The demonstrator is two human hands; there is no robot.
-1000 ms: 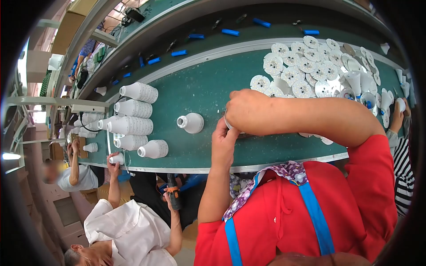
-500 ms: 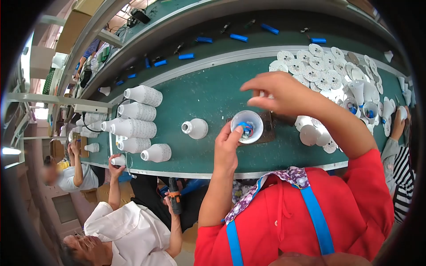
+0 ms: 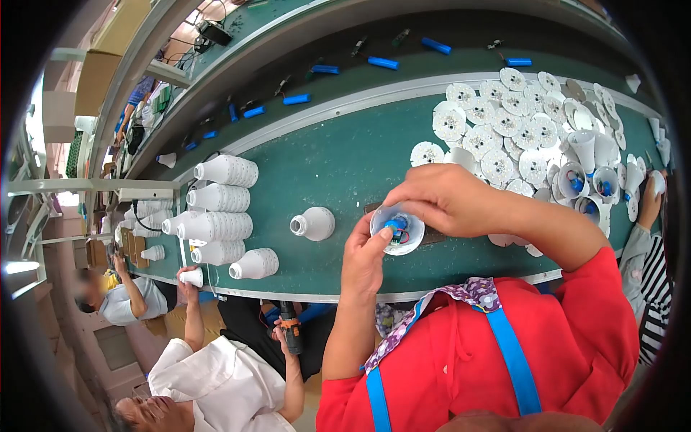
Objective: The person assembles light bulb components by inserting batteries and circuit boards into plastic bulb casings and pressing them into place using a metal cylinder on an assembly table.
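Observation:
My left hand [image 3: 363, 258] holds a white cone-shaped cup [image 3: 404, 243] with its wide mouth facing up and the thumb over the rim. Inside the cup lie a blue cylinder [image 3: 394, 227] and a small green board with red wires. My right hand [image 3: 439, 198] reaches over the far rim, its fingers bent and closed at the cup's edge; what they pinch, if anything, is hidden. Left of the cup, a white ribbed housing [image 3: 313, 224] lies on its side on the green table [image 3: 324, 155]. A dark block [image 3: 434, 236] shows partly behind the cup.
White round boards [image 3: 497, 165] are piled at right, beside cups with blue cylinders [image 3: 574, 180]. Stacked white housings [image 3: 216, 225] stand at left. Blue cylinders [image 3: 383, 63] line the shelf. A co-worker at lower left holds a power drill [image 3: 290, 327]; another person's hand [image 3: 651, 201] is at far right.
My right hand left the cup, moved up and away, then came back to its rim. The cup, earlier hidden behind my hands, now shows its open mouth. The view has shifted slightly.

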